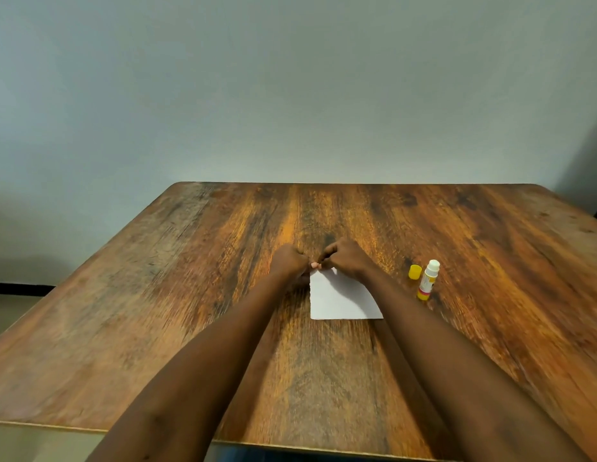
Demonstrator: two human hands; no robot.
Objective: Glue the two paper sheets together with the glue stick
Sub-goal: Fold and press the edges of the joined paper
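A small white paper [340, 300] lies flat in the middle of the wooden table [157, 295]. I cannot tell whether it is one sheet or two stacked. My left hand [289, 261] and my right hand [345, 258] meet at its far left corner, fingers curled and pinching or pressing the edge there. The right forearm covers the paper's right side. To the right lies the glue stick [428, 280], white body with a yellow base, uncapped, its white tip pointing away from me. Its yellow cap [415, 272] stands beside it on the left.
The table's far edge runs along a plain pale wall [290, 95]. Its left edge [90, 261] drops to a floor with a dark skirting strip. The near edge [290, 448] is just below my forearms.
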